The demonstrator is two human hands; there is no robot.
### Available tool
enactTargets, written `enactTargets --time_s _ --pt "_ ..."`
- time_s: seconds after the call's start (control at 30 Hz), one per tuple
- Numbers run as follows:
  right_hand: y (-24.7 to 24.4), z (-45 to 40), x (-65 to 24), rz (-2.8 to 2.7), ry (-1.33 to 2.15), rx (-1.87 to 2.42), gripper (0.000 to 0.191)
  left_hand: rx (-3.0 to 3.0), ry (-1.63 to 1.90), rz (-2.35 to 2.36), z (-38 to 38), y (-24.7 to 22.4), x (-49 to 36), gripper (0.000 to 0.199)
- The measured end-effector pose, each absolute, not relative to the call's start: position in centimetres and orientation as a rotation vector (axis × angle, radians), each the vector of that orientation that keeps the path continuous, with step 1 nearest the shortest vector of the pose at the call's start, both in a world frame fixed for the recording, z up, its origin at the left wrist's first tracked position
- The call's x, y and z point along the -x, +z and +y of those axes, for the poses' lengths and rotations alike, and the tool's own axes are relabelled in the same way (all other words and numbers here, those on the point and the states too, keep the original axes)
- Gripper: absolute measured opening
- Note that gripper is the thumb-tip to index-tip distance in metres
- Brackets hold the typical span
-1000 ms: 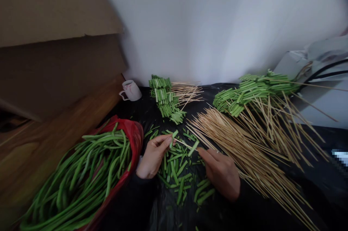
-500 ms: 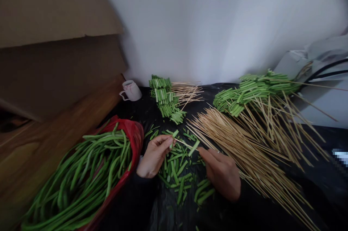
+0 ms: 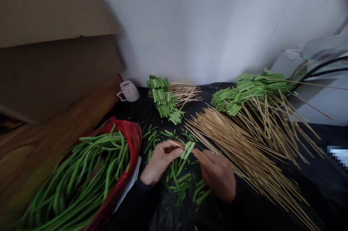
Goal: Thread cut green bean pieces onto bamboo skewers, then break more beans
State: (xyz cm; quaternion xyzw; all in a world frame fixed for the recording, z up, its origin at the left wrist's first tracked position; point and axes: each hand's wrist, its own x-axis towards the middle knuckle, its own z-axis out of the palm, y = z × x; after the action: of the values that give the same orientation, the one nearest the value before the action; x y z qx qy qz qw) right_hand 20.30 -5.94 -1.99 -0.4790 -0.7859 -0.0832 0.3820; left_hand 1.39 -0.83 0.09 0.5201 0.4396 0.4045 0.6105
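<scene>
Two bean pieces lie crosswise on a skewer between grips; I note right hand pinching the skewer, left hand grasping the nearer piece.

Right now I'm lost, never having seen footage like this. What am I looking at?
No machine, just someone's two bare hands, filmed forward and down by a head-worn camera. The right hand holds a thin stick carrying green pieces; the left hand is at them, its exact grip unclear. On the black sheet lie loose cut pieces, plain sticks, and a smaller heap and larger heap of loaded sticks. A red bag of long beans sits left, nearer than the mug.
</scene>
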Motion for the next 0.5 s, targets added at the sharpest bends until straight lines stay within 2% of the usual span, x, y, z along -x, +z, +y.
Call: enactTargets --time_s 0.2,0.5 --pt "-2.1 -5.5 -21.6 -1.971 -0.169 1.283 0.029 -1.547 0.917 1.263 0.2 0.4 0.0 0.018" --pt "-2.4 -5.5 -21.6 -1.989 -0.125 1.293 0.028 -2.180 0.520 1.328 0.1 -0.2 0.8 0.010"
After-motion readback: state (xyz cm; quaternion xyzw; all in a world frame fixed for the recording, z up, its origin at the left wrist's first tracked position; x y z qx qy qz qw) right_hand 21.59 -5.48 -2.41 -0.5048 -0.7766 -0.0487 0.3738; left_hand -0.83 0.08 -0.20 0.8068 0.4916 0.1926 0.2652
